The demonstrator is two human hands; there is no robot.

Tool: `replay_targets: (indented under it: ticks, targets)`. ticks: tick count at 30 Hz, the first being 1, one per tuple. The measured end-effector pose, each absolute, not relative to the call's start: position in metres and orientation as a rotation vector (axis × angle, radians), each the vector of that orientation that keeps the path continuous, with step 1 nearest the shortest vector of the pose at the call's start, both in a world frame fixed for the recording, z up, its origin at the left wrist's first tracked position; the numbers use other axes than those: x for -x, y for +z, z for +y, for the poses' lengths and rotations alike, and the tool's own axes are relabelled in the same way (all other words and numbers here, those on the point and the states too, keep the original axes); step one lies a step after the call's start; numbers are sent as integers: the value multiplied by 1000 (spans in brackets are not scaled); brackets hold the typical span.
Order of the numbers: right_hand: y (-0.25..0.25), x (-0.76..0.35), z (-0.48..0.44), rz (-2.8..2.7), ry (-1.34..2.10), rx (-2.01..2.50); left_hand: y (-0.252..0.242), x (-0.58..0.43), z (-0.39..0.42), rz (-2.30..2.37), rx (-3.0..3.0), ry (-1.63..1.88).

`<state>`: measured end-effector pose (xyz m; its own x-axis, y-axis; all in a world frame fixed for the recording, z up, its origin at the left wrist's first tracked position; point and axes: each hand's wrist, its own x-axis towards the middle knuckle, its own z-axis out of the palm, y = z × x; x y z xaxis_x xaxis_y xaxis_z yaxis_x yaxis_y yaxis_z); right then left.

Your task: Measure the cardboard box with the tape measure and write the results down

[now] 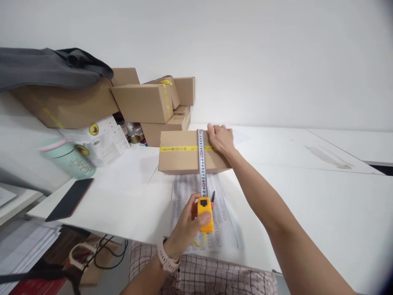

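A closed cardboard box point(179, 160) with a yellow printed strip lies on the white table. My left hand point(188, 224), a pale watch at its wrist, grips a yellow tape measure point(205, 224) in front of the box. The metal blade point(202, 164) runs out from it across the top of the box to the far edge. My right hand point(221, 139) rests on the box's far right corner beside the blade's end, fingers curled; whether it pinches anything there is hidden. Printed sheets point(221, 223) and a black pen point(213, 196) lie under and beside the tape measure.
More cardboard boxes point(139, 102) are stacked at the back left, near a dark cloth point(46, 67). A mint bottle point(67, 159), a white avocado-print box point(107, 141) and a dark phone-like slab point(70, 199) are on the left. A white wall stands behind the table point(307, 196).
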<state>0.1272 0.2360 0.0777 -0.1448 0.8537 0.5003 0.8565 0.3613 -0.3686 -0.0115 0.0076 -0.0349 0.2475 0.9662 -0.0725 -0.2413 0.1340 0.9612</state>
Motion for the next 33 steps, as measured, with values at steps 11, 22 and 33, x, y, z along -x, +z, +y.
replay_targets:
  ticks: [11, 22, 33]
  targets:
    - [78, -120, 240, -1925, 17, 1548, -41, 3, 7, 870, -1070, 1055]
    - [74, -119, 239, -1891, -75, 1563, -46, 0, 8, 800, -1074, 1063]
    - [58, -123, 220, -1887, -186, 1491, -83, 37, -31, 875, -1139, 1003]
